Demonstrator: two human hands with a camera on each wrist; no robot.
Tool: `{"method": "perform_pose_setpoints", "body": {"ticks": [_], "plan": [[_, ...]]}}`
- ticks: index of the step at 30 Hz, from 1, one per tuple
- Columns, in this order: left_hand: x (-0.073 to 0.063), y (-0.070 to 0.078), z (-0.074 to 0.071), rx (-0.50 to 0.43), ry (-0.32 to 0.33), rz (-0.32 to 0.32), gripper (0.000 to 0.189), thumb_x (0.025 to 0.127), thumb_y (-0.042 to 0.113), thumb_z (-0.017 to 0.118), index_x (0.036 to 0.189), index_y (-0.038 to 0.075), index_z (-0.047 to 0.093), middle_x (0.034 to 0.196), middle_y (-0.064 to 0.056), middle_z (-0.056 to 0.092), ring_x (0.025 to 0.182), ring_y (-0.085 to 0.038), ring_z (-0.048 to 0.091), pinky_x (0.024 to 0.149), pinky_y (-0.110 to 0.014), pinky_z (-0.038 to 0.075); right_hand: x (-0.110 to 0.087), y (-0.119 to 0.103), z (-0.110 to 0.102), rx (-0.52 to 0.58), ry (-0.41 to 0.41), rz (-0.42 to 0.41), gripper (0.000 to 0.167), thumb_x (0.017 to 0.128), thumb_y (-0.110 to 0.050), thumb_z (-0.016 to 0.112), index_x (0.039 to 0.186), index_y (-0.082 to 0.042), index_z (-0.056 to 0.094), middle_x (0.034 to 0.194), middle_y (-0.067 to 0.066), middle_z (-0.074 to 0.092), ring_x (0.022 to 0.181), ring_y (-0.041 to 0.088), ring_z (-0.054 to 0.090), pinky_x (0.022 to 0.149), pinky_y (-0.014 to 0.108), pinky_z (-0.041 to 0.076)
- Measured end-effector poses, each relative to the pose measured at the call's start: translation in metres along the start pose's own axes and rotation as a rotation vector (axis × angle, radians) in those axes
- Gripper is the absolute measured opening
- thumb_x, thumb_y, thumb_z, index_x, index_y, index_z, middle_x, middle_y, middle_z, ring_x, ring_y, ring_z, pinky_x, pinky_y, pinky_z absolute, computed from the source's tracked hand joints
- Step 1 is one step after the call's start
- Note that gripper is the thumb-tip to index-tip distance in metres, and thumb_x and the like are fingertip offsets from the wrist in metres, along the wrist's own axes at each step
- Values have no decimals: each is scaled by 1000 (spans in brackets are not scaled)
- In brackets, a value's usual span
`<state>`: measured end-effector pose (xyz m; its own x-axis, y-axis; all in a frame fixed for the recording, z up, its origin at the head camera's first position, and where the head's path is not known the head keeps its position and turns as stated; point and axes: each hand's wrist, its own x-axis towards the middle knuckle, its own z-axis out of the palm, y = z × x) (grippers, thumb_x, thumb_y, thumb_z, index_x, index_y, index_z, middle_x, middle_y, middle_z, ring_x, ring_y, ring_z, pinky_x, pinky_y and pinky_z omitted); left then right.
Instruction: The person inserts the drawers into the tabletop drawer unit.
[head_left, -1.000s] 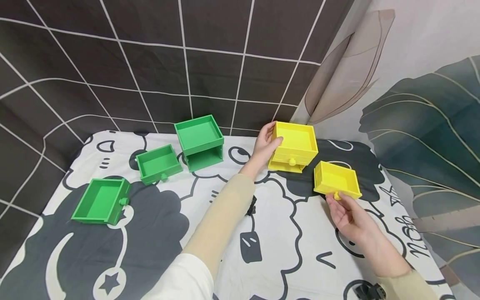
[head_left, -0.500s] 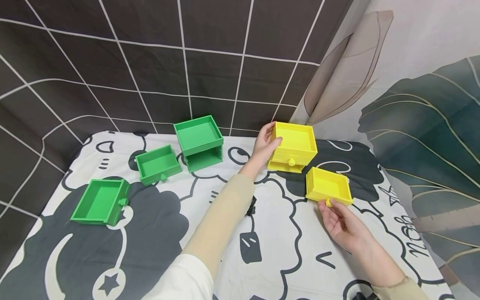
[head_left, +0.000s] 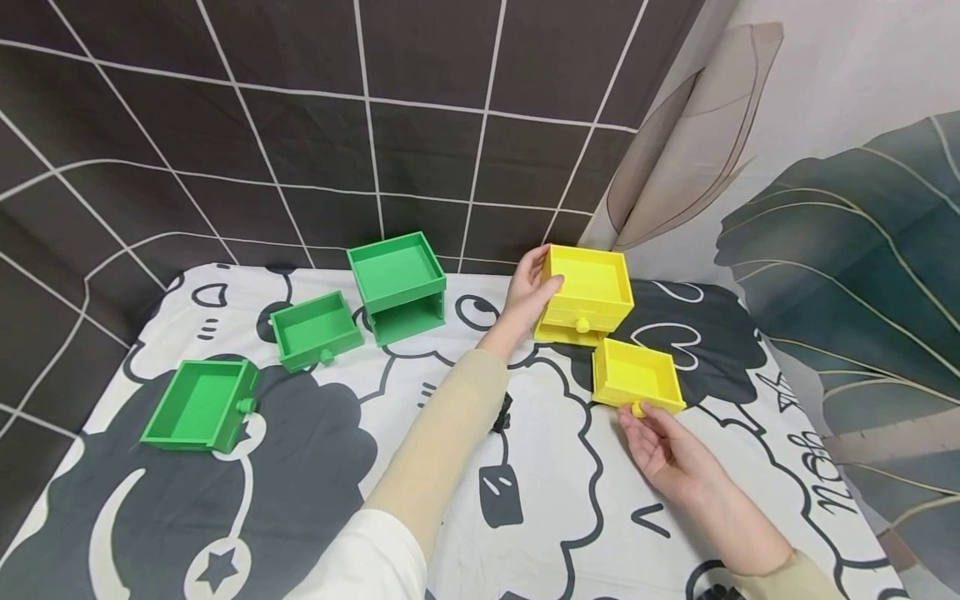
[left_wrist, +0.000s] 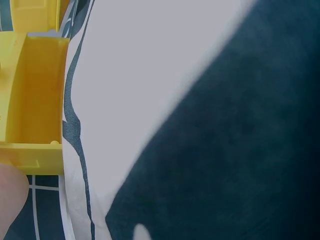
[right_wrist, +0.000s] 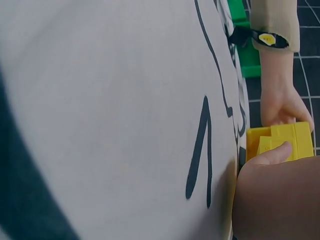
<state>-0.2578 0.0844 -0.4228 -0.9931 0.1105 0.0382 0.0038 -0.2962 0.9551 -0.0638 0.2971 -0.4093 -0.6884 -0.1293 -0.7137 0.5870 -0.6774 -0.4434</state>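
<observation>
In the head view my left hand (head_left: 529,293) grips the left side of a small yellow cabinet (head_left: 592,279), thumb over its top edge. One knobbed drawer sits in the cabinet's upper part; the lower slot (left_wrist: 42,90) is bare in the left wrist view. A loose yellow drawer (head_left: 639,372) is at the cabinet's front right, slightly turned. My right hand (head_left: 675,458) pinches its round knob (head_left: 638,409) between thumb and fingers. In the right wrist view, that hand (right_wrist: 275,195) hides most of the drawer.
A green cabinet (head_left: 397,275) with a bare slot stands left of my left hand. Two loose green drawers, the nearer one (head_left: 315,331) and the farther-left one (head_left: 202,404), lie on the patterned cloth (head_left: 525,450). A dark gridded curtain (head_left: 420,142) hangs behind.
The yellow drawer in my right hand has moved left and slightly toward me, closer to the front of the yellow cabinet. My left hand and the green pieces have stayed put.
</observation>
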Motion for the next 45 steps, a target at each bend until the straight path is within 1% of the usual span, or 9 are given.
{"method": "perform_pose_setpoints", "body": {"ticks": [4,12,15,20,27,33,39,45], "plan": [[0,0,0,-2,-4,5,62,98,-3,62,156,8,46,162,-12,47,152,-26,46,129,-28,39,2,4,4,-6,-12,7,34,112,-24,52,92,-11,76,95,3,84,90,9,80,88,17,64],[-1,0,0,-18,-23,16,62,98,-3,61,157,6,45,163,-14,45,153,-27,45,129,-28,38,7,9,16,2,31,37,29,111,-25,57,94,-12,76,96,4,83,91,10,80,90,18,64],[-1,1,0,-20,-30,21,62,98,-3,61,158,6,44,163,-15,45,153,-28,44,130,-29,38,9,12,22,-10,29,37,28,111,-23,56,94,-12,75,95,3,83,90,10,80,89,17,64],[0,1,0,-8,-18,20,61,99,-3,61,157,7,45,162,-14,46,152,-27,46,129,-29,39,12,15,28,-16,11,50,29,111,-23,55,95,-11,76,94,3,83,89,9,80,89,17,64],[1,-1,-1,-2,-20,17,62,99,-3,61,158,7,44,163,-14,45,153,-27,45,129,-28,39,17,22,38,-21,39,50,26,110,-24,58,95,-12,75,94,2,83,90,8,80,92,16,63],[-2,0,-1,0,-17,11,62,99,-2,62,157,8,45,163,-13,46,153,-27,45,129,-28,39,22,28,47,-62,14,39,26,111,-23,57,96,-13,75,93,1,82,91,7,80,92,15,62],[-3,0,-1,2,-16,13,61,99,-1,62,157,8,45,162,-13,47,152,-26,46,129,-30,39,28,31,51,-39,-23,42,26,111,-22,56,97,-11,75,94,3,82,91,9,80,92,16,63],[-3,1,-1,24,-18,0,61,100,0,62,158,9,44,163,-11,46,153,-25,45,129,-28,39,32,31,57,-35,-20,33,27,112,-21,55,96,-11,75,93,4,82,91,9,80,91,16,63]]}}
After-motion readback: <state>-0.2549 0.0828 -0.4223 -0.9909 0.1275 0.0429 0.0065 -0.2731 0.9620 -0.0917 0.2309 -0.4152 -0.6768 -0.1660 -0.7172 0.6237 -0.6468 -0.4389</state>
